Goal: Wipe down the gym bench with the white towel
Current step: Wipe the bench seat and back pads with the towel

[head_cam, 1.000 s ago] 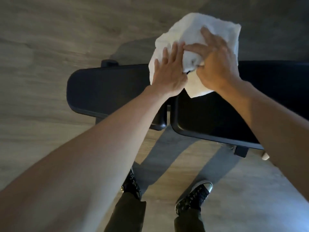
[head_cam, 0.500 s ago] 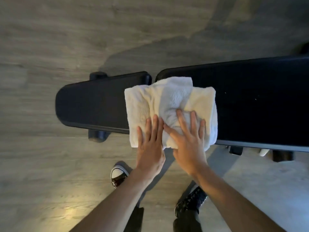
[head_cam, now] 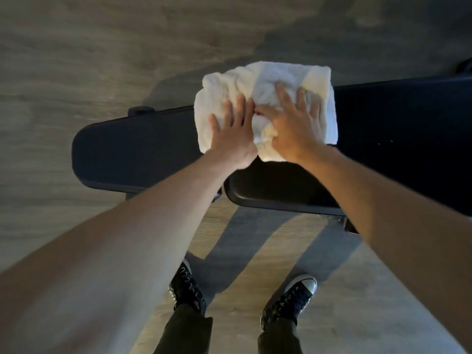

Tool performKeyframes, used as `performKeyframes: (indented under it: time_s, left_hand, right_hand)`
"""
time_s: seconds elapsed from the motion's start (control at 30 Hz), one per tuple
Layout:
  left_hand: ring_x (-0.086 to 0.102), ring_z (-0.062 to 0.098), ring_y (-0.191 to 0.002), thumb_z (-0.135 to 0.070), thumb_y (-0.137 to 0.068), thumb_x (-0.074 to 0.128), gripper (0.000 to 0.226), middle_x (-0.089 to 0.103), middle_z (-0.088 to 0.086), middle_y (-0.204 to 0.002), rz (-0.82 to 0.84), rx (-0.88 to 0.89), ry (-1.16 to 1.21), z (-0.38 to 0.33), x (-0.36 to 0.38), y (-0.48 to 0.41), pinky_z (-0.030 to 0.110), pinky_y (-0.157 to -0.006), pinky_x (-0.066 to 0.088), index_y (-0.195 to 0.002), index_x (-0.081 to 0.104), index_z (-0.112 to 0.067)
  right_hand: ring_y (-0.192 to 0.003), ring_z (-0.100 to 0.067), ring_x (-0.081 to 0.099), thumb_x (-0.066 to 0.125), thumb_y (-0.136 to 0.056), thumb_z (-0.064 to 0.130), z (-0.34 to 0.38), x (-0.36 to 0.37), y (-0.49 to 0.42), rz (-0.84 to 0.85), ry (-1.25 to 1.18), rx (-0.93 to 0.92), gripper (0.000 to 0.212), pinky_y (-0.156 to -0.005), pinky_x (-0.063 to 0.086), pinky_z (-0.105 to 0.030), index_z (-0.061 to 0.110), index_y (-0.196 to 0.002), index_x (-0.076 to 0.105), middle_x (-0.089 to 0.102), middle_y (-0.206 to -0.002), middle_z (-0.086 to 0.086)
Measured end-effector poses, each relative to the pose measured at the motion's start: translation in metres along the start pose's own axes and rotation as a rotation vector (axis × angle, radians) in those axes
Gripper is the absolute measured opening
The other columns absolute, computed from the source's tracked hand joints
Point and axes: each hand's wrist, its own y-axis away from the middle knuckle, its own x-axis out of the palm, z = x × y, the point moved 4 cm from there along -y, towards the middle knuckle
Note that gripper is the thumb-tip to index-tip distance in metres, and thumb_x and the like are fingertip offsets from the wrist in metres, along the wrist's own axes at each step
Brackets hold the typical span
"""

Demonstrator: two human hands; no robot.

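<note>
The black padded gym bench [head_cam: 132, 152] runs left to right across the middle of the head view, in two pads with a gap between them. A folded white towel [head_cam: 265, 80] lies over that gap, its far edge hanging past the bench's back side. My left hand [head_cam: 233, 131] presses flat on the towel's left half, fingers spread. My right hand [head_cam: 293, 126] presses on the right half, with a fold of towel bunched under the palm and thumb. Both arms are stretched out forward.
Grey wood-look floor [head_cam: 89, 60] surrounds the bench. My two dark sneakers [head_cam: 187, 287] [head_cam: 293, 300] stand just in front of it. Bench frame feet show behind the left pad [head_cam: 140, 111] and under the right pad [head_cam: 350, 226].
From the far edge a second ago, both hands drew the towel back to the bench's near edge, then pushed it away again to the far edge. Both arms are outstretched again.
</note>
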Motion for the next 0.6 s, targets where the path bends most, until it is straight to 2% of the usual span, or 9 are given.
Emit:
performKeyframes:
  time_s: [0.1, 0.2, 0.33, 0.43, 0.5, 0.6]
  left_hand:
    - [-0.021, 0.034, -0.157, -0.024, -0.103, 0.048, 0.091, -0.027, 0.007, -0.17, 0.043, -0.027, 0.024, -0.006, -0.005, -0.015, 0.064, -0.125, -0.004, -0.16, -0.022, -0.016]
    - [-0.023, 0.034, -0.156, -0.021, -0.102, 0.047, 0.091, -0.029, 0.007, -0.169, -0.001, -0.002, 0.014, -0.009, 0.002, -0.002, 0.063, -0.125, -0.004, -0.16, -0.023, -0.016]
    - [-0.019, 0.037, -0.157, -0.019, -0.096, 0.048, 0.094, -0.024, 0.01, -0.171, -0.093, 0.04, -0.037, -0.013, 0.028, 0.035, 0.064, -0.126, 0.005, -0.16, -0.02, -0.013]
    - [-0.012, 0.037, -0.158, -0.025, -0.092, 0.04, 0.091, -0.018, 0.01, -0.172, -0.15, 0.059, -0.059, -0.015, 0.054, 0.069, 0.064, -0.125, 0.011, -0.162, -0.015, -0.013]
    - [-0.005, 0.034, -0.16, -0.027, -0.088, 0.042, 0.092, -0.009, 0.008, -0.174, -0.173, 0.069, -0.031, -0.015, 0.067, 0.091, 0.062, -0.125, 0.015, -0.164, -0.008, -0.014]
    - [0.023, 0.034, -0.155, -0.038, -0.075, 0.064, 0.1, 0.023, 0.011, -0.17, -0.207, 0.117, -0.042, -0.014, 0.077, 0.112, 0.056, -0.12, 0.026, -0.162, 0.021, -0.013]
  right_hand:
    - [-0.154, -0.05, 0.005, 0.063, -0.093, 0.021, -0.009, -0.005, -0.012, 0.033, -0.02, 0.02, 0.065, -0.12, 0.007, -0.073, 0.05, -0.146, 0.039, 0.01, -0.171, -0.006]
    - [-0.155, -0.048, 0.005, 0.065, -0.092, 0.022, -0.006, -0.001, 0.003, -0.024, -0.029, 0.005, 0.065, -0.121, 0.007, -0.071, 0.047, -0.147, 0.041, 0.011, -0.171, -0.007]
    - [-0.155, -0.046, 0.008, 0.072, -0.085, 0.024, 0.003, 0.01, 0.044, -0.077, -0.101, 0.017, 0.064, -0.121, 0.011, -0.071, 0.042, -0.142, 0.051, 0.015, -0.172, -0.005]
    - [-0.155, -0.046, 0.011, 0.079, -0.077, 0.024, 0.012, 0.024, 0.083, -0.087, -0.171, 0.063, 0.063, -0.12, 0.012, -0.071, 0.039, -0.135, 0.06, 0.023, -0.17, -0.004]
    - [-0.154, -0.047, 0.013, 0.08, -0.075, 0.018, 0.016, 0.037, 0.11, -0.104, -0.183, 0.08, 0.067, -0.12, 0.013, -0.071, 0.039, -0.135, 0.061, 0.025, -0.169, -0.005]
    - [-0.153, -0.049, 0.016, 0.087, -0.063, 0.011, 0.018, 0.054, 0.146, -0.15, -0.182, 0.086, 0.082, -0.12, 0.015, -0.073, 0.036, -0.136, 0.059, 0.029, -0.168, -0.007]
